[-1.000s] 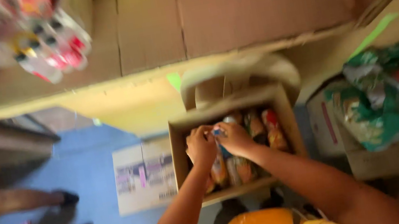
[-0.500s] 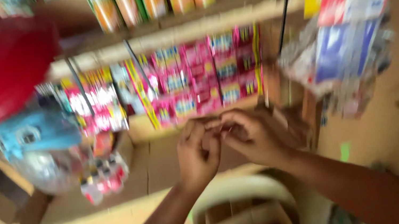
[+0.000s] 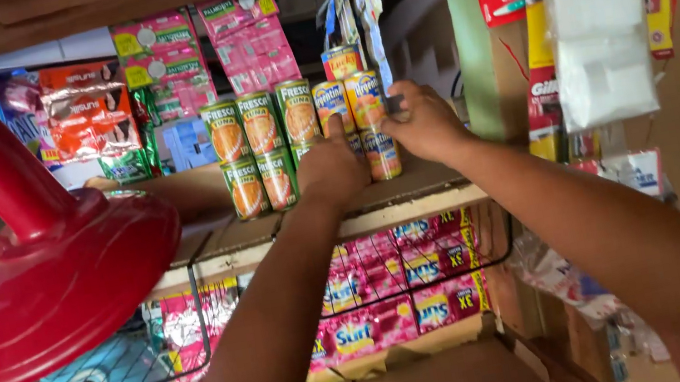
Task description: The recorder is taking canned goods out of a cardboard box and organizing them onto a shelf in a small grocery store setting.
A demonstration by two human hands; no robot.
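— Far off to the left of both hands, what's that red thing?
— Looks like a red plastic stand [image 3: 43, 287], its pole slanting up; well apart from the hands.
— And nearer?
— Just left of the left hand [image 3: 332, 169], green-labelled cans [image 3: 247, 156] sit stacked two high on the wooden shelf [image 3: 415, 197].
— What's the left hand doing?
— Its back faces us, fingers curled over the stack's front; I cannot tell if it grips a can.
— Between the hands?
— Orange-and-blue cans [image 3: 348, 102], one small can on top.
— The right hand [image 3: 425, 121]?
— Fingers bent, pinching the side of an orange-labelled can [image 3: 367, 102] in the upper row, beside the green post.
— Below both hands?
— Pink sachet strips [image 3: 391, 274] behind a wire rack
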